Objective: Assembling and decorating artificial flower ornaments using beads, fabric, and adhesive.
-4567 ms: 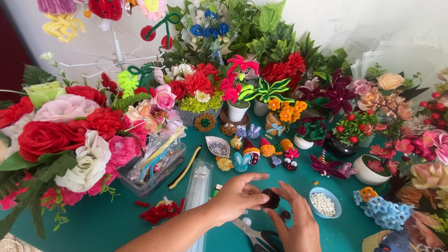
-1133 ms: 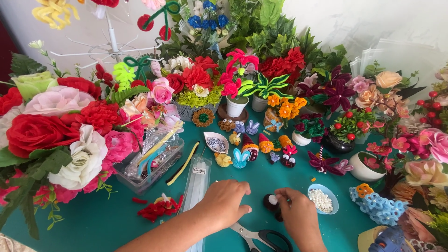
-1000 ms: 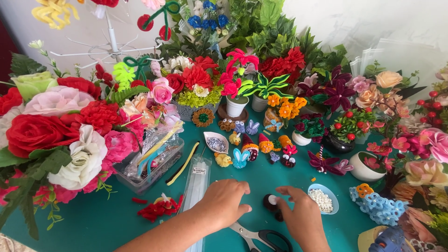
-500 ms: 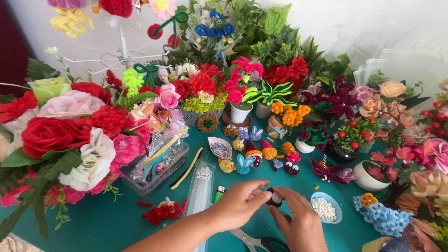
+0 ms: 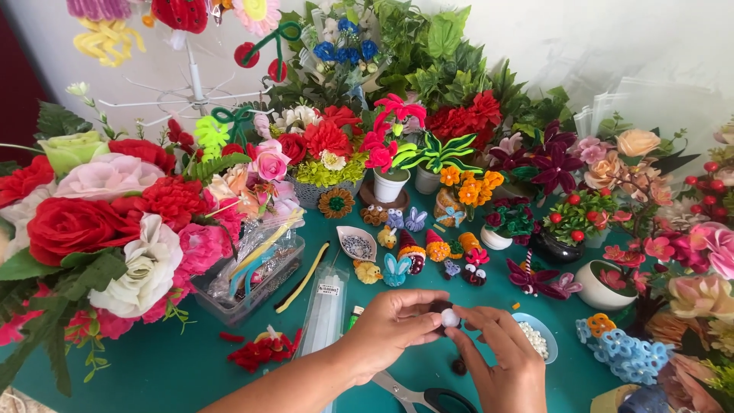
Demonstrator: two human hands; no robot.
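Note:
My left hand [image 5: 394,323] and my right hand [image 5: 501,359] meet over the teal table [image 5: 168,371] near its front edge. Between their fingertips sits a small dark fuzzy ball [image 5: 440,307] with a small white bead [image 5: 450,318] pressed against it. The left hand pinches the dark ball; the right fingertips pinch the white bead. A shallow blue dish of white beads [image 5: 538,339] lies just to the right of my right hand. Scissors [image 5: 419,395] lie under my forearms.
Artificial flowers ring the table: big roses [image 5: 84,222] at left, potted blooms [image 5: 394,168] at the back, pink ones [image 5: 688,260] at right. Small pipe-cleaner figures [image 5: 417,256], a clear box of pipe cleaners [image 5: 248,271], a clear packet [image 5: 327,313] and a blue crochet-like piece [image 5: 619,352] lie nearby.
My hands lifted from the table and came together. The dark ball is now raised between my fingertips, with a white bead held against it.

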